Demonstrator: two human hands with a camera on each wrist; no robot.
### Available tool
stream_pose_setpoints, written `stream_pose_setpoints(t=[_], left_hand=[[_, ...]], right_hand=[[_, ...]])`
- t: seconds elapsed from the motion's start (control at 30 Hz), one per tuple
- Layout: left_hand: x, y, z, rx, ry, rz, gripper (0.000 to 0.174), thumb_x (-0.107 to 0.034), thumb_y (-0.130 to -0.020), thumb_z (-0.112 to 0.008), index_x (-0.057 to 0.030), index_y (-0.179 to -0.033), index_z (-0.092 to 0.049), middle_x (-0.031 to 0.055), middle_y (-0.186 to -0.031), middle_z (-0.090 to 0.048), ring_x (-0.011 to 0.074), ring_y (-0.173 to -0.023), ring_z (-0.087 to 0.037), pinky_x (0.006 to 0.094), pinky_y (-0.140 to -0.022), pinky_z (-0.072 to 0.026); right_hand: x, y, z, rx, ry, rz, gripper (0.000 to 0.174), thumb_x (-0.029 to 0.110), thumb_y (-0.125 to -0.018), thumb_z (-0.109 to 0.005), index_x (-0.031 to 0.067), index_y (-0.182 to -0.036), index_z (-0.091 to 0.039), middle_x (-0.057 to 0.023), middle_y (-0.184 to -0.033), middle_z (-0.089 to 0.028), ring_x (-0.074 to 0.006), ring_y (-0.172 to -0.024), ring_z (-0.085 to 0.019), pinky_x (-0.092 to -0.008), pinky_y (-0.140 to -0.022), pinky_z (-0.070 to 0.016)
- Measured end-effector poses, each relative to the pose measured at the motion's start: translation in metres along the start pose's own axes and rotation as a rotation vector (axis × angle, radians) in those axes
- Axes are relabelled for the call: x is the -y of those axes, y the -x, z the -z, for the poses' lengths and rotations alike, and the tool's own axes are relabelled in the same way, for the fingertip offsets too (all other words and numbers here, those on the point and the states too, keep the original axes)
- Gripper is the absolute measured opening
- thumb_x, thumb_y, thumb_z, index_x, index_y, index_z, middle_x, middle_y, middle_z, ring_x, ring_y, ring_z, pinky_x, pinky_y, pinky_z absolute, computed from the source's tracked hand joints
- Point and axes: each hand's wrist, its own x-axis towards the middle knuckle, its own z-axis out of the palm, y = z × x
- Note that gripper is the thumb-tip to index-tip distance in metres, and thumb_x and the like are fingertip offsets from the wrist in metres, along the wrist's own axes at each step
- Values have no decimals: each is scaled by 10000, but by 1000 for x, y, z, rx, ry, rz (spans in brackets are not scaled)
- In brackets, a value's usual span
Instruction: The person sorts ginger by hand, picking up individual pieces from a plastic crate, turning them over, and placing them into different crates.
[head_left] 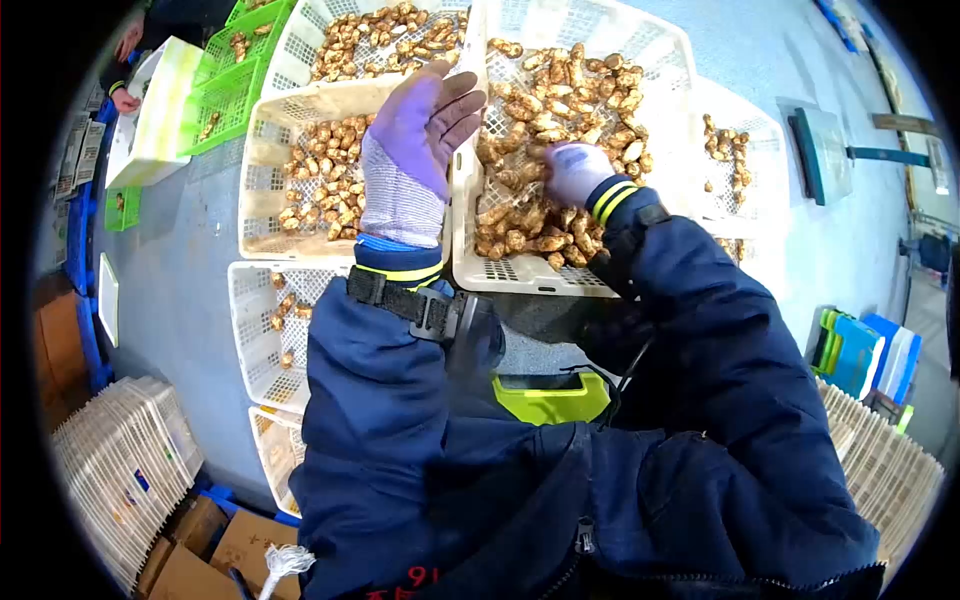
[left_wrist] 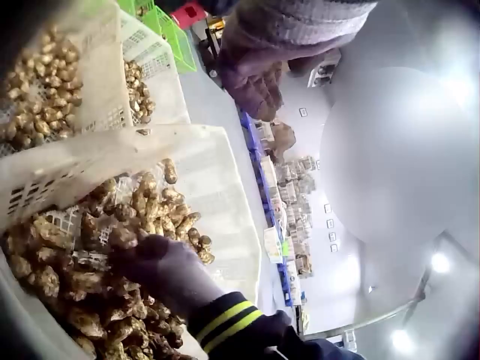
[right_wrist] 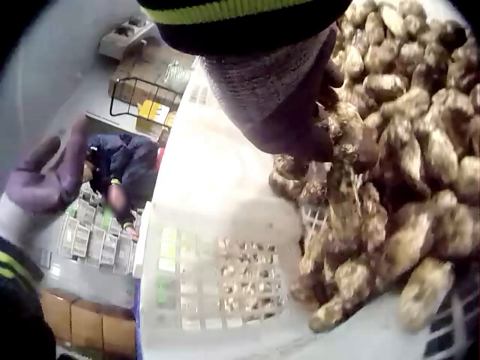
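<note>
My left hand, in a purple-palmed knit glove, is raised above the white baskets with its palm turned up and nothing on it. Its fingers are loosely bent. Down in the large white basket, my gloved right hand pinches a brown mushroom at its fingertips. Stubby brown-and-cream mushrooms lie in a heap around that hand. The right wrist view shows the back of the right glove close over the heap, its fingertips hidden.
More white baskets stand around, including one of smaller mushrooms at left and a sparser one at right. Green crates and another person's hand are at upper left. A scale stands far right; stacked baskets sit lower left.
</note>
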Motion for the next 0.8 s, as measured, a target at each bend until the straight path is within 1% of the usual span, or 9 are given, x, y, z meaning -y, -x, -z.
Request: stream_pose_setpoints(t=[0.1,0.13,0.3,0.47,0.57,0.6,0.7,0.73,0.8], left_hand=[[0,1,-7,40,-56,67,476,-260,-969,-512,52,-1321,-435,206,-1199,-584,282,-1064,-612,362,-901,-522],[7,0,-5,74,-62,103,478,-258,-969,-511,54,-1322,-433,207,-1200,-585,281,-1064,-612,360,-899,-524],[26,19,-50,332,-238,252,499,-284,-985,-494,33,-1362,-413,191,-1263,-569,254,-1104,-599,348,-921,-506],[48,37,-84,406,-165,272,410,-267,-959,-570,-25,-1289,-544,32,-1058,-604,107,-948,-596,245,-870,-501],[53,33,-86,437,-242,170,381,-207,-957,-567,-17,-1287,-545,26,-1030,-604,103,-924,-596,244,-851,-510],[53,33,-91,382,-169,152,368,-153,-939,-580,-10,-1277,-552,29,-1008,-608,106,-891,-598,240,-838,-512],[59,30,-93,352,-100,112,355,-72,-905,-606,-1,-1251,-573,33,-986,-616,108,-873,-597,237,-823,-514],[61,31,-95,316,-148,132,351,-86,-903,-611,-3,-1243,-581,29,-985,-612,103,-893,-587,230,-829,-502],[59,30,-97,354,-280,127,373,-122,-901,-620,-10,-1254,-575,21,-984,-602,95,-900,-573,224,-833,-484]], right_hand=[[-44,37,39,15,-580,-287,226,140,-855,-612,0,-1033,-615,-142,-932,-685,-216,-772,-669,-318,-675,-530],[-60,54,35,-16,-1443,-248,202,143,-869,-640,4,-1007,-590,-142,-905,-672,-171,-700,-640,-272,-630,-510],[-35,147,80,-57,-1724,266,270,250,-919,-575,-2,-1013,-597,-124,-920,-677,-176,-757,-680,-272,-624,-554],[-4,175,80,76,-2219,264,268,234,-920,-565,-25,-979,-603,-130,-813,-661,-144,-598,-623,-257,-546,-525],[-23,160,61,102,-1973,294,297,228,-945,-537,-52,-994,-622,-111,-767,-660,-140,-574,-618,-246,-527,-513],[-18,166,70,-120,-1584,220,356,296,-949,-546,-35,-1053,-624,-95,-765,-662,-127,-589,-618,-235,-557,-510],[-13,161,74,-152,-1763,24,327,308,-944,-558,15,-1068,-630,-57,-782,-642,-99,-627,-597,-239,-586,-490],[-13,161,72,-282,-1461,215,301,294,-934,-578,5,-1001,-629,-49,-791,-631,-103,-644,-592,-238,-604,-487],[-8,162,75,-321,-1335,171,291,272,-912,-619,-16,-950,-629,-75,-766,-645,-130,-632,-617,-262,-600,-512]])
